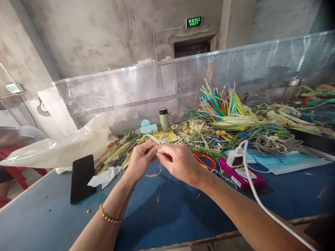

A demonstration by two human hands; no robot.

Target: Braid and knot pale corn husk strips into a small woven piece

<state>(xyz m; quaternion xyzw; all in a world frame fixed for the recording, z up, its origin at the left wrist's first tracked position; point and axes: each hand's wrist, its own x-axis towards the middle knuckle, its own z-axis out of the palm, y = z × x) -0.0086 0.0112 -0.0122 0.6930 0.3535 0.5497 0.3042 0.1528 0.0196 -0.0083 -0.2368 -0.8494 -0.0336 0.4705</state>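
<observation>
Above the blue table, my left hand and my right hand meet with fingertips almost touching. Both are closed in a pinch on a thin pale strip of corn husk. One end of the strip sticks up over the fingers, and a thin tail hangs below them. The exact spot where the fingertips grip is partly hidden. Just behind my hands lies a heap of husk scraps. Dry corn husks lie to the left of my left hand.
A black phone and a crumpled white tissue lie at left, near a plastic bag. Behind stands a green bottle. At right are a magenta box, a white cable, a blue mask and colourful stems.
</observation>
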